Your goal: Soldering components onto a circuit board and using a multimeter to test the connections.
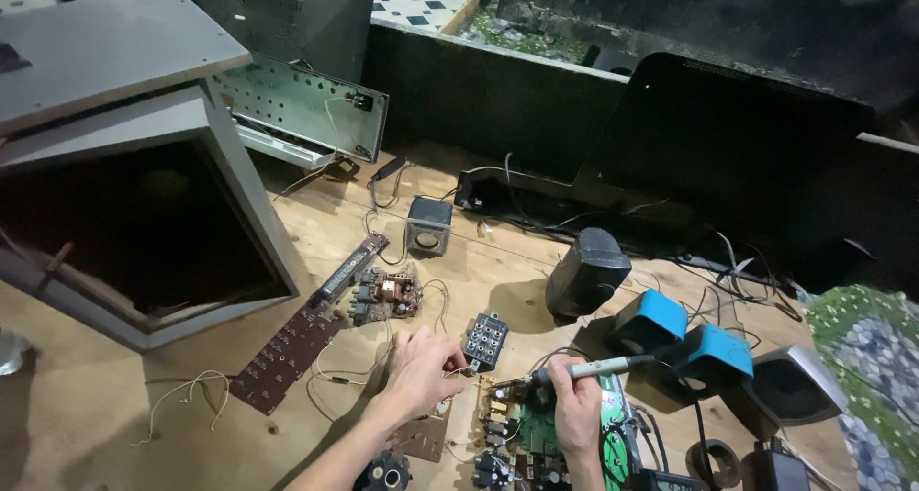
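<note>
Green circuit board (522, 424) lies between hands: right (577, 416) grips soldering iron (593, 368), left (421, 368) seemingly pinches wire.

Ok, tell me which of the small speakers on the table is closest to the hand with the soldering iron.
The nearer blue speaker, just beyond the soldering iron in the right hand.

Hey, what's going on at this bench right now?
A person is working on electronics at a wooden table. The right hand holds a soldering iron, its tip down by a green circuit board. The left hand rests on the table beside a small connector block, fingers pinched near thin wires. Loose boards, two blue speakers and an open grey cabinet lie around.
</note>
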